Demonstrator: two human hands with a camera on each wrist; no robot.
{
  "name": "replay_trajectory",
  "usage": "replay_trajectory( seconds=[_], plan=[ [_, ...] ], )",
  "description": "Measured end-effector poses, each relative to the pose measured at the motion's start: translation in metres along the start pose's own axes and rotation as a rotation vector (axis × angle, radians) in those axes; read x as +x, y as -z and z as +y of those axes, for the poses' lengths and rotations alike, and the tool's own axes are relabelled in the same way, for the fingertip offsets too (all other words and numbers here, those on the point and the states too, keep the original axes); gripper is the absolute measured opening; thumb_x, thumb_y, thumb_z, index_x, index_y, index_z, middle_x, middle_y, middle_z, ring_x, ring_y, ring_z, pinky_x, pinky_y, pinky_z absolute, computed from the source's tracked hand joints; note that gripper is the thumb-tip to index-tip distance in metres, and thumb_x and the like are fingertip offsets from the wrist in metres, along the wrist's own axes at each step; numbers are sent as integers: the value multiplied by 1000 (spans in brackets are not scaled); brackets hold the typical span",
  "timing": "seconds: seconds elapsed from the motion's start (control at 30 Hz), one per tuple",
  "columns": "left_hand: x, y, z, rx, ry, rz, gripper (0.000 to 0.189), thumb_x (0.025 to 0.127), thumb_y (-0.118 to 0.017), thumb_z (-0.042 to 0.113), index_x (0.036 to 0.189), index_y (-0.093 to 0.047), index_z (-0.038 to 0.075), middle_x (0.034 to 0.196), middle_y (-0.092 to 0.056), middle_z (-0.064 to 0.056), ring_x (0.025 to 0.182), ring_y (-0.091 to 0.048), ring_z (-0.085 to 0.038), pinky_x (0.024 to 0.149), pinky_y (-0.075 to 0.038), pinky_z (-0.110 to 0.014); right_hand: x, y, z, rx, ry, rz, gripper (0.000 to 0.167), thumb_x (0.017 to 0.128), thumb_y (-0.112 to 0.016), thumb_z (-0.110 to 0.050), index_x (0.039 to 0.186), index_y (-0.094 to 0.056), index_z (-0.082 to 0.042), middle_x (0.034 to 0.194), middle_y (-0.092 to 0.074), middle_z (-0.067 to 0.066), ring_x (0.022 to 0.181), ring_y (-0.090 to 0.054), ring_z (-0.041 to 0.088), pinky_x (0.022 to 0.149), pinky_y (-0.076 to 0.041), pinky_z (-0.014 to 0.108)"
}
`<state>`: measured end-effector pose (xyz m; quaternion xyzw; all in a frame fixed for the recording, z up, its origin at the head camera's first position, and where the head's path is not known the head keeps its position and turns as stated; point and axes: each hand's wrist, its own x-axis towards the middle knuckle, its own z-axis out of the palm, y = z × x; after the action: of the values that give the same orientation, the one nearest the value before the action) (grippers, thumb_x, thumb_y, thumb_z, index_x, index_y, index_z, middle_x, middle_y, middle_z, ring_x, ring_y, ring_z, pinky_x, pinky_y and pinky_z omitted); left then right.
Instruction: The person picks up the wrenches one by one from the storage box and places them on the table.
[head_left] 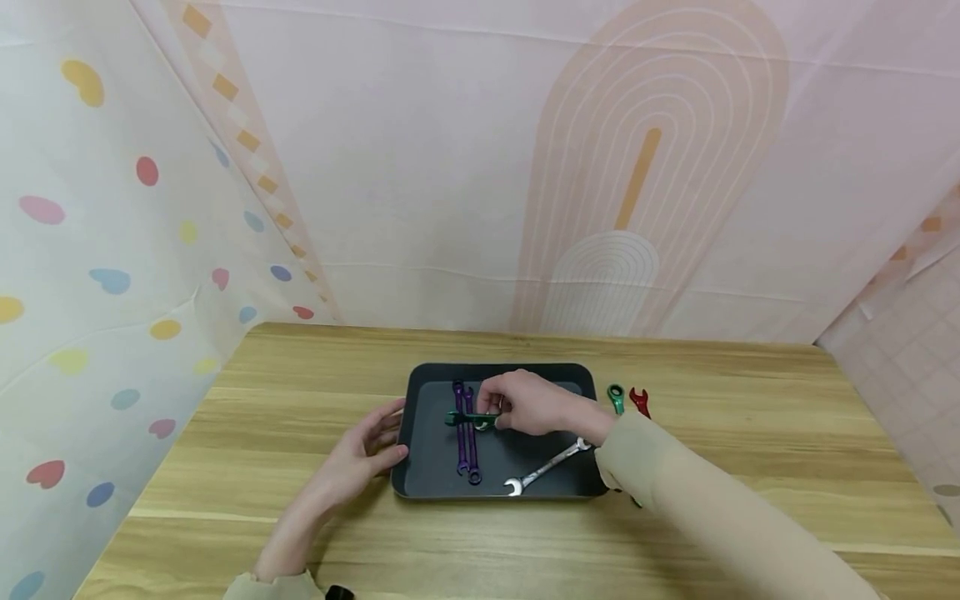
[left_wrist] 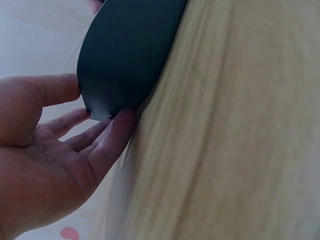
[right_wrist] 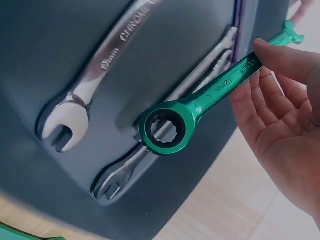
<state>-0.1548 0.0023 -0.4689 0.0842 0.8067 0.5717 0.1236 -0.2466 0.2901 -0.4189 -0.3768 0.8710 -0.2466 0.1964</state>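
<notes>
the fingers of the right hand (head_left: 528, 403) are narrow, thumb and fingertips pinching the shaft of a glossy green metal wrench (right_wrist: 220, 89); from my end of the feed i can read 12mm on it. i have that wrench over the dark grey, round-cornered rectangular tray (head_left: 502, 369), its shaft crossing above one slim purple metal wrench (head_left: 461, 442) and a second slim purple metal wrench (head_left: 472, 447), which lie side by side (whether it touches either, i cannot tell). my right wrist view shows its ring head over at least two silver metal wrenches (right_wrist: 131, 163) on the tray floor. toward the tray's front right corner, a long polished chrome wrench (head_left: 551, 467) lies aslant.

the left hand (head_left: 362, 456) has its fingers spread, thumb and fingertips resting against the tray's left side.

on the wood-grain table (head_left: 322, 358), just right of the tray, i see a green ring-headed metal wrench (head_left: 617, 400) and a red open-ended metal wrench (head_left: 640, 402), both partly covered by the beige right sleeve (head_left: 675, 467). a pale pink printed cloth (head_left: 420, 167) hangs behind.
</notes>
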Motion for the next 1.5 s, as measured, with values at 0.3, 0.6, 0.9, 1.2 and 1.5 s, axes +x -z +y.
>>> replay_trajectory(
  seconds=[0.3,0.6,0.9,1.2,1.5],
  plan=[
    [0,0,0,-4,5,-3,68,104,-61,4,163,-28,-4,161,-41,-36,146,-48,-52,102,-53,-21,-20,23,-4,146,27,84,18,97,-70,-1,113,-68,-8,103,-71,6,90,-59,8,84,-53,23],
    [0,1,-2,-6,-10,12,68,103,-61,2,162,-28,-7,160,-41,-38,145,-48,-54,99,-52,-16,-42,39,-3,297,-7,274,21,95,-73,-1,115,-68,-3,104,-72,11,90,-63,11,82,-54,24],
    [0,2,-3,-4,-9,6,68,104,-61,3,162,-28,-5,160,-41,-37,146,-48,-53,101,-53,-20,-73,37,1,521,-88,467,29,94,-73,-1,121,-65,5,110,-69,19,94,-65,15,82,-55,20],
    [0,1,-2,-4,-19,9,67,104,-61,2,162,-28,-5,160,-41,-37,146,-47,-54,101,-53,-20,-104,20,6,766,-163,613,41,97,-69,1,135,-55,9,105,-69,-4,95,-66,5,85,-56,17],
    [-3,2,0,-13,-22,0,67,104,-60,2,162,-28,-6,160,-40,-38,146,-46,-55,100,-52,-17,-124,2,16,860,-200,701,44,97,-69,2,136,-51,10,98,-67,-16,92,-66,1,81,-56,16]
  ],
)
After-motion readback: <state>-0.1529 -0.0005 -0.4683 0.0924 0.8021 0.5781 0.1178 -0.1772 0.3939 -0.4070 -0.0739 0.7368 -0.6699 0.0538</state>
